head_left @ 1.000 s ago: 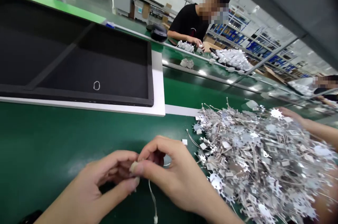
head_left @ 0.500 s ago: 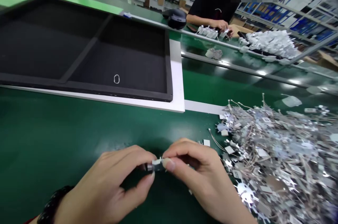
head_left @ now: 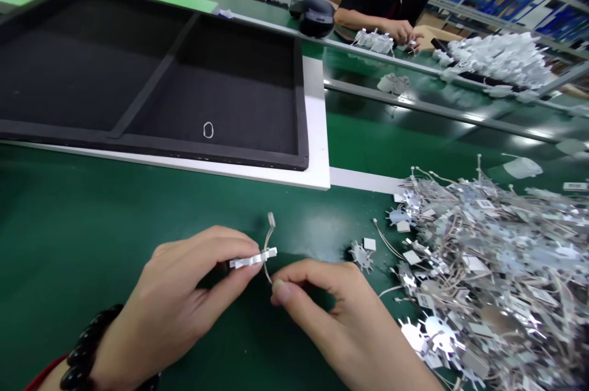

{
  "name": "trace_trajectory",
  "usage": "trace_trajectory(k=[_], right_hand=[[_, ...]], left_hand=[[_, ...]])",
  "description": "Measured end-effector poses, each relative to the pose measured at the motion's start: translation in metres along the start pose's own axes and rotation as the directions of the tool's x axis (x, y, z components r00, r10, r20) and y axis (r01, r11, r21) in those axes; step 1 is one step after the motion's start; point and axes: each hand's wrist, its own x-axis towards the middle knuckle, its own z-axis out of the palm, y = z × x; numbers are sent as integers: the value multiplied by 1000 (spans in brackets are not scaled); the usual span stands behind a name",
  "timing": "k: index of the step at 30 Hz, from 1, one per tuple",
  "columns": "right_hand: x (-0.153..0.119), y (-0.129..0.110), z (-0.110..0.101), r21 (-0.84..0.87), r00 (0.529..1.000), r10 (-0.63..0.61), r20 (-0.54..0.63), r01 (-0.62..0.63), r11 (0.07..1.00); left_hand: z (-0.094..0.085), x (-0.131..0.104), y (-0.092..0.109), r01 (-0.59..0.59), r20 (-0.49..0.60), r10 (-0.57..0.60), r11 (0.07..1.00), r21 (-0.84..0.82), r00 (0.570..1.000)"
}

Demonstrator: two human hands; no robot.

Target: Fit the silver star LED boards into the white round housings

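Observation:
Between the thumb and fingers of my left hand [head_left: 184, 293] is a small white part [head_left: 253, 259], held above the green table [head_left: 115, 213]. A thin wire [head_left: 267, 239] with a small connector rises beside the part and also runs down from it. The lower stretch of that wire ends at the pinched fingertips of my right hand [head_left: 331, 305]. To the right lies a large heap of silvery star-shaped metal pieces with wires and white blocks [head_left: 497, 268]. One loose metal star [head_left: 361, 256] lies between my right hand and the heap.
A black divided tray [head_left: 239, 90] on a white board [head_left: 317, 133] holds a small pale ring [head_left: 208, 129]. Across the table, a person's hands [head_left: 402, 32] work beside white parts [head_left: 375, 41] and a white pile [head_left: 506, 59]. A black object [head_left: 316, 18] stands nearby.
My hands have moved slightly apart. The held part is turned so its white edge shows, and its wire is now visible. The camera view has shifted a little.

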Motion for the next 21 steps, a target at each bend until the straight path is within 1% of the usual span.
trace_trajectory(k=[2,4,5,6,8,10,11,12,13,14,16,17,18,19,21], right_hand=[[-2,-3,1,0,995,-94,20,94,996],[-4,-4,4,-8,978,-207,1,207,978],[-5,-5,5,-17,972,-236,-20,235,972],[-5,-6,5,-27,970,-238,-48,237,971],[-6,-7,6,-30,979,-174,-107,171,985],[-4,-8,5,-13,991,-78,-111,77,997],[-3,-8,6,-10,994,-58,-95,57,998],[-3,-7,7,-17,995,-68,-67,67,998],[-2,-5,8,-30,993,-109,-37,108,994],[-1,-3,10,-46,984,-178,-10,177,983],[-1,3,15,-79,941,-337,23,337,938],[-1,6,18,-106,912,-409,22,409,906],[0,9,20,-148,873,-488,2,483,863],[0,11,22,-208,818,-575,-25,558,803],[2,14,26,-359,674,-736,-56,675,645]], left_hand=[[-1,2,1,-8,-44,8,1000,1,999],[-1,4,2,-17,-84,17,1000,1,996],[-1,5,2,-18,-96,18,1000,2,995],[0,5,1,-21,-113,21,1000,3,993],[1,6,0,-30,-132,31,1000,10,991],[2,4,-2,-71,-111,73,997,22,991],[3,3,-3,-109,-85,111,994,28,990],[3,1,-3,-161,-62,162,986,32,985],[3,0,-4,-220,-43,222,975,38,974],[3,-2,-4,-269,-32,271,962,50,962],[1,-5,-4,-319,-24,322,944,88,946],[0,-7,-4,-325,-21,328,940,100,944],[-2,-7,-3,-319,-20,323,942,103,946],[-3,-7,-3,-306,-24,309,947,95,951],[-5,-6,-2,-278,-41,281,959,60,959]])
